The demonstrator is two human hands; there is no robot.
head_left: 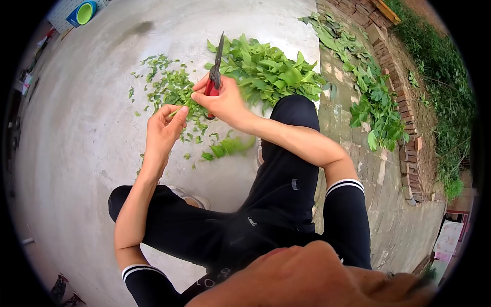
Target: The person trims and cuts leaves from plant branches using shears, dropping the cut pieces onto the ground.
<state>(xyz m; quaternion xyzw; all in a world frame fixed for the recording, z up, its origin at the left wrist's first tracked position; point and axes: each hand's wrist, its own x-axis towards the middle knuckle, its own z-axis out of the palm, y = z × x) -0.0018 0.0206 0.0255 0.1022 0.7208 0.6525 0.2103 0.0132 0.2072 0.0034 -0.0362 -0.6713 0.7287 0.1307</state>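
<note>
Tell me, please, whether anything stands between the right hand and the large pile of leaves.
Nothing visible does: the right hand appears close to the large pile of leaves. The right knee overlaps the pile's near edge in view, but off to the side. The hand holds red-handled shears.

The right hand (226, 102) partly hides the red handles (211, 89) of the scissors (216, 77); one leafy sprig (221, 149), inward of the concrete slab's (92, 128) right edge, is blurred.

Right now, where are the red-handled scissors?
In the upper middle of the head view, the red-handled scissors are in the person's right hand, between the scattered leaf pieces to the left and the large leafy pile to the right.
</note>
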